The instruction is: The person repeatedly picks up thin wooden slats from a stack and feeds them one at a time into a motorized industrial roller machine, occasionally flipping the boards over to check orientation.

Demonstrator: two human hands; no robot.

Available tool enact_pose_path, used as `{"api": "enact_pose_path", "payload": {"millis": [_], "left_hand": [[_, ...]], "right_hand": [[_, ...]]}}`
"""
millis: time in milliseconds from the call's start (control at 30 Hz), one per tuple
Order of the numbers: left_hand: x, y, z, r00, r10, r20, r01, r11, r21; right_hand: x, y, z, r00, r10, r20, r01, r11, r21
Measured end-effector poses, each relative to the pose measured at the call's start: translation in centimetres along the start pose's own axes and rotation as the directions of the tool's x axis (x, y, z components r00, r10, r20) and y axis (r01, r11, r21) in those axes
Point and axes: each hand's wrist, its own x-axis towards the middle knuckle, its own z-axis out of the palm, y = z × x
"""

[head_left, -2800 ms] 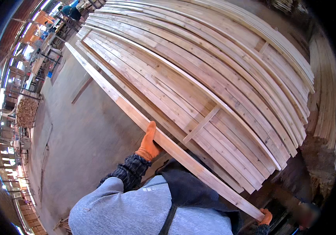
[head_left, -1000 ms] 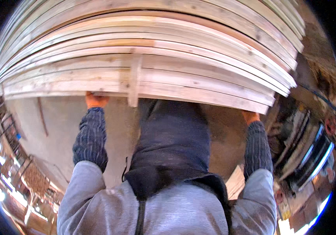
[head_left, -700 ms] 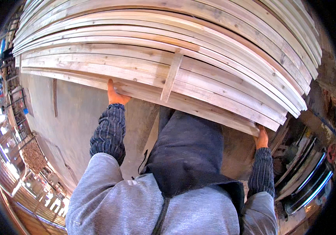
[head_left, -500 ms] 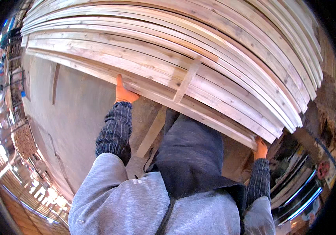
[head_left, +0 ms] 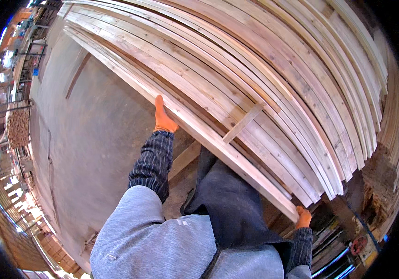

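A long pale wooden board (head_left: 227, 146) runs diagonally along the near side of a stack of boards (head_left: 278, 69). My left hand (head_left: 164, 118), in an orange covering, grips its near edge partway along, thumb up against the wood and fingers hidden underneath. At the board's near right end, my right hand (head_left: 303, 217) is closed around the tip. A dark gap separates much of this board from the stack. One short wooden strip (head_left: 243, 123) lies crosswise on the stack, its lower end close to the held board.
Below the left hand, a slanting timber (head_left: 185, 160) shows beside my dark apron (head_left: 227, 200). A thin strip (head_left: 77, 76) lies on the grey floor (head_left: 83, 139). Piled lumber (head_left: 18, 123) stands far left; a round red part (head_left: 358, 245) sits at lower right.
The held board has come away from the stack toward me, widening the gap. Its right end and my right hand sit lower. The whole view has also turned, tilting the stack more steeply.
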Motion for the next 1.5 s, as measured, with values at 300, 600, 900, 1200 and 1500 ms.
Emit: {"api": "enact_pose_path", "payload": {"millis": [300,600,900,1200,1500], "left_hand": [[-9.2,-3.7,1.6,0.994,-0.024,-0.105,0.042,0.985,0.168],[-17.2,-6.2,4.9,0.978,-0.185,-0.09,0.19,0.98,0.05],[-24.7,-8.1,5.1,0.751,-0.452,0.481,0.421,0.889,0.178],[-23.1,-0.3,6.5,0.737,-0.398,0.546,-0.457,0.302,0.837],[-6.9,7.7,6.5,0.431,-0.113,0.895,-0.709,-0.656,0.259]], "right_hand": [[-6.0,2.5,-11.5,0.876,0.482,0.032,-0.408,0.702,0.583],[4.2,-11.2,-27.4,0.834,-0.105,0.542,-0.017,0.976,0.215],[10.3,-64.3,-19.9,0.539,-0.615,0.576,0.697,0.709,0.105],[7.8,-49.3,-23.1,0.654,-0.692,0.306,0.755,0.623,-0.204],[-4.2,-32.5,-34.4,0.766,-0.64,-0.055,0.562,0.709,-0.426]]}}
